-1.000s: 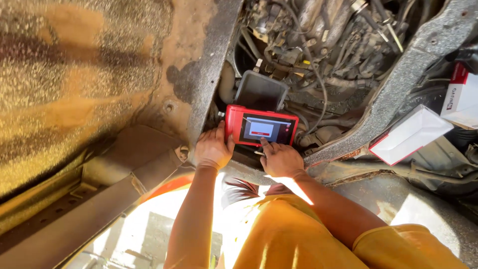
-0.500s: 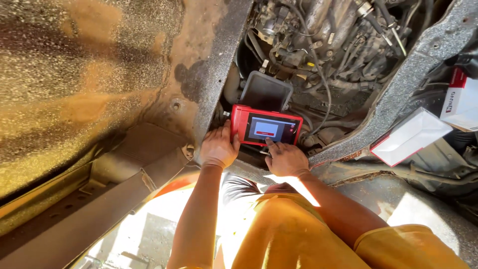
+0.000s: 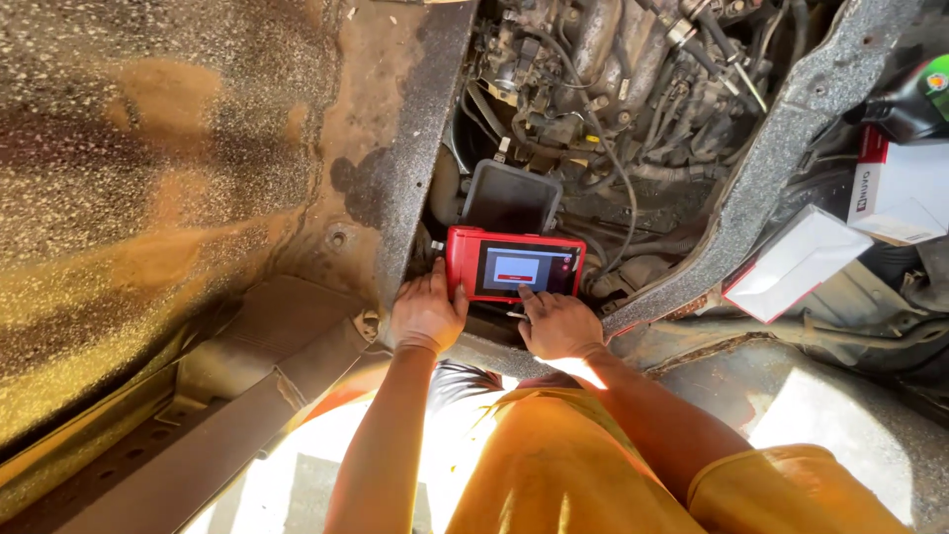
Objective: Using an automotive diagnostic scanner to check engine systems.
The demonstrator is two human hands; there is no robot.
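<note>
The handheld tablet (image 3: 514,265) rests at the engine bay (image 3: 613,89) edge, boxes (image 3: 840,237) to its right.

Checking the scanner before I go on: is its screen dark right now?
No, the screen of the red handheld scanner is lit, showing a pale window with a red band, while the left hand steadies its edge.

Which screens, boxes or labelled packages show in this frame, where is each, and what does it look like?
Red tablet: at the engine bay's edge, left hand on its side, right hand at its lower edge; lit screen, white with a red bar.
White box: right of the tablet, tilted, plain.
White and red box: far right, rectangular.
Dark bottle: top right, green label patch.
</note>
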